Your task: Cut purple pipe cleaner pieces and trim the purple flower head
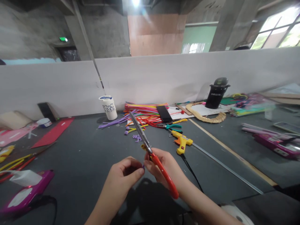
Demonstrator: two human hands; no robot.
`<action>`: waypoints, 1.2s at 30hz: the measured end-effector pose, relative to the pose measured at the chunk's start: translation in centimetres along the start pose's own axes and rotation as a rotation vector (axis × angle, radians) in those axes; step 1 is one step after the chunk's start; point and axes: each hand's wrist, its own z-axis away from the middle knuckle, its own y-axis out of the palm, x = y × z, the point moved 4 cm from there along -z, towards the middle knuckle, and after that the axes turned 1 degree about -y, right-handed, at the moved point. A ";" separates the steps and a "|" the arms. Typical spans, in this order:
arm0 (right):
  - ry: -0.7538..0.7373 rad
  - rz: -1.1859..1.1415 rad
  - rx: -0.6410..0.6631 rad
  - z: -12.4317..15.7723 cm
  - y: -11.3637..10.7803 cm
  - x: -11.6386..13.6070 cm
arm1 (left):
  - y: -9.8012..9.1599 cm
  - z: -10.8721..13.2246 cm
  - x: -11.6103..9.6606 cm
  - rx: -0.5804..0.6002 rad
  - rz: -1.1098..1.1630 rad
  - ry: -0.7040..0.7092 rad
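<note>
My right hand is closed around a pair of red-handled scissors, whose blades point up and away to the left. A small yellow curled piece shows beside the blades near the right fingertips. Low over the table, my left hand pinches a tiny purple bit, mostly hidden by the thumb and finger. Beyond the hands lie small purple curled pieces and yellow stems with purple balls. Purple pipe cleaners are spread behind them.
A yellow glue gun with a black cord lies right of my hands, near teal-handled pliers. Behind are a black phone, a white cup and a black bin. Magenta devices sit at both sides.
</note>
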 end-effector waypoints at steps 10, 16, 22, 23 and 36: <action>0.016 0.005 -0.011 0.3 -0.1 -0.1 | -1.0 -0.1 0.7 -0.023 0.177 -0.087; -0.005 0.012 -0.018 0.3 -0.4 0.2 | -0.9 -0.1 0.2 -0.021 0.244 -0.047; -0.139 0.365 -0.022 1.4 0.0 0.6 | -1.9 0.3 -0.6 -0.188 0.386 0.136; -0.147 0.443 -0.030 1.6 0.1 0.6 | -2.1 0.3 -0.6 -0.223 0.413 0.163; -0.196 0.705 -0.034 2.0 1.1 0.4 | -3.0 0.5 -0.6 -0.304 0.621 0.179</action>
